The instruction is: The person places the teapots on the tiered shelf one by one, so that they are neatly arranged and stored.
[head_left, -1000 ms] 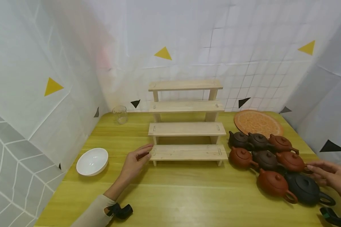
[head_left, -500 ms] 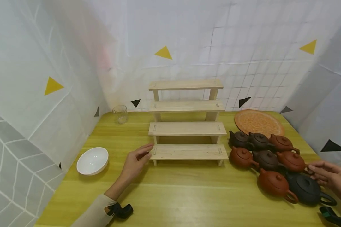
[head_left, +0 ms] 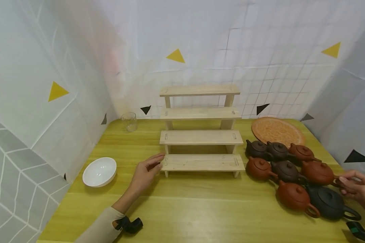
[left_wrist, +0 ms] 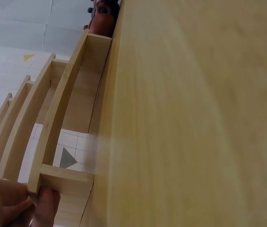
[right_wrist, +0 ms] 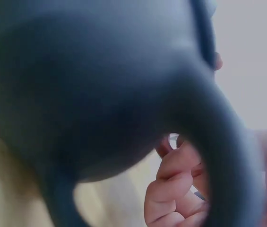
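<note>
A four-tier wooden display stand (head_left: 202, 163) stands in the middle of the table. My left hand (head_left: 144, 173) pinches the left end of its lowest plank, thumb and fingers on either side of the board in the left wrist view. At the right, my right hand (head_left: 360, 189) grips the handle of a red clay teapot (head_left: 317, 172). That pot overlaps the black teapot (head_left: 326, 199) in front of it. In the right wrist view the black teapot (right_wrist: 90, 94) fills the foreground, partly hiding my curled fingers (right_wrist: 171, 189).
Several more teapots crowd around, including a brown one (head_left: 286, 171) and a red one (head_left: 295, 196). An orange round mat (head_left: 276, 131) lies behind them. A white bowl (head_left: 99, 172) and a clear glass cup (head_left: 129, 122) stand on the left. White sheeting hangs behind the table.
My right hand has drawn the red teapot slightly to the right, away from the brown one beside it. The left hand stays at the stand.
</note>
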The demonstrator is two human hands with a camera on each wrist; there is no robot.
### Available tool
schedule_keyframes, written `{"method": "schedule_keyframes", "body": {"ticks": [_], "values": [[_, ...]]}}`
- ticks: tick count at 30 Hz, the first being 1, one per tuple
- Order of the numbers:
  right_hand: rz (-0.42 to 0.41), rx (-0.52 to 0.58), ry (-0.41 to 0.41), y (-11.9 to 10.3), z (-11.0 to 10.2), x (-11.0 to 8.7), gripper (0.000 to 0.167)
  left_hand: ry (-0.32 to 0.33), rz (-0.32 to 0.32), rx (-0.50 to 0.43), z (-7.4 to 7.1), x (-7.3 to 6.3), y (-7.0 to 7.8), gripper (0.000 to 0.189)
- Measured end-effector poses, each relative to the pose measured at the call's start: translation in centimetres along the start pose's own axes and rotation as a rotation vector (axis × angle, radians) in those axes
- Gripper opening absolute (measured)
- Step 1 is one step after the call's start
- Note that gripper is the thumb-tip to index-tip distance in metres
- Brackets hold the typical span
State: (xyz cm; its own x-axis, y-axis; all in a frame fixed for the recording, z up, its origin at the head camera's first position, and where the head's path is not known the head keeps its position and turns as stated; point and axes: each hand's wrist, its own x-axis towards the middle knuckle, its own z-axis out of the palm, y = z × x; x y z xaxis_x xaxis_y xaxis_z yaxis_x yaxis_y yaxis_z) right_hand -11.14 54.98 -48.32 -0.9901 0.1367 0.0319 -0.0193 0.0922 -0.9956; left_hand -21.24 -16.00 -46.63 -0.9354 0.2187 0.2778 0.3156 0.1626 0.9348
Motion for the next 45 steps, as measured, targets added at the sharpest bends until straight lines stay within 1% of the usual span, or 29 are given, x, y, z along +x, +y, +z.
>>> {"method": "schedule_keyframes", "body": {"ticks": [3, 5, 8, 10, 14, 17, 20, 24, 29, 31, 32, 37, 41, 45], "values": [[-0.064, -0.008, -0.012, -0.4, -0.2, -0.1, 0.023, 0.002, -0.005, -0.005, 0.0, 0.0, 0.0, 0.033], [-0.075, -0.042, -0.012, -1.0, -0.1, -0.1, 0.022, 0.007, -0.007, -0.005, 0.0, 0.0, 0.0, 0.033], [-0.093, -0.046, -0.025, -2.1, 0.4, -0.1, 0.02, 0.013, -0.008, 0.001, 0.0, 0.0, 0.0, 0.033], [-0.103, -0.029, -0.045, -2.8, 0.7, -0.1, 0.018, 0.015, -0.008, 0.004, 0.0, -0.1, 0.1, 0.033], [-0.152, -0.039, -0.08, -4.2, 1.1, -0.1, 0.016, 0.011, -0.002, 0.0, 0.0, -0.1, 0.1, 0.033], [-0.194, -0.016, -0.098, -5.2, 1.5, 0.2, 0.015, 0.008, 0.017, -0.015, 0.0, -0.2, -0.1, 0.033], [-0.214, 0.032, -0.117, -6.3, 2.0, 0.4, 0.016, 0.008, 0.032, -0.031, 0.0, -0.2, -0.4, 0.033], [-0.216, 0.022, -0.147, -7.9, 2.7, 0.6, 0.017, 0.012, 0.03, -0.04, 0.1, -0.2, -0.6, 0.032], [-0.238, -0.05, -0.161, -9.9, 4.1, 1.1, 0.019, 0.018, 0.025, -0.046, 0.1, -0.3, -0.5, 0.032], [-0.249, -0.113, -0.156, -10.7, 4.7, 1.3, 0.019, 0.017, 0.031, -0.044, 0.1, -0.3, -0.5, 0.032], [-0.251, -0.121, -0.158, -11.1, 5.0, 1.4, 0.019, 0.015, 0.034, -0.043, 0.1, -0.2, -0.5, 0.032], [-0.233, -0.172, -0.14, -13.4, 6.8, 2.0, 0.016, 0.01, 0.039, -0.037, 0.1, -0.2, -0.5, 0.032], [-0.223, -0.213, -0.163, -14.9, 8.3, 2.6, 0.014, 0.013, 0.032, -0.034, 0.1, -0.2, -0.5, 0.032], [-0.211, -0.231, -0.199, -16.2, 9.4, 3.2, 0.012, 0.014, 0.028, -0.03, 0.2, -0.2, -0.5, 0.032]]}}
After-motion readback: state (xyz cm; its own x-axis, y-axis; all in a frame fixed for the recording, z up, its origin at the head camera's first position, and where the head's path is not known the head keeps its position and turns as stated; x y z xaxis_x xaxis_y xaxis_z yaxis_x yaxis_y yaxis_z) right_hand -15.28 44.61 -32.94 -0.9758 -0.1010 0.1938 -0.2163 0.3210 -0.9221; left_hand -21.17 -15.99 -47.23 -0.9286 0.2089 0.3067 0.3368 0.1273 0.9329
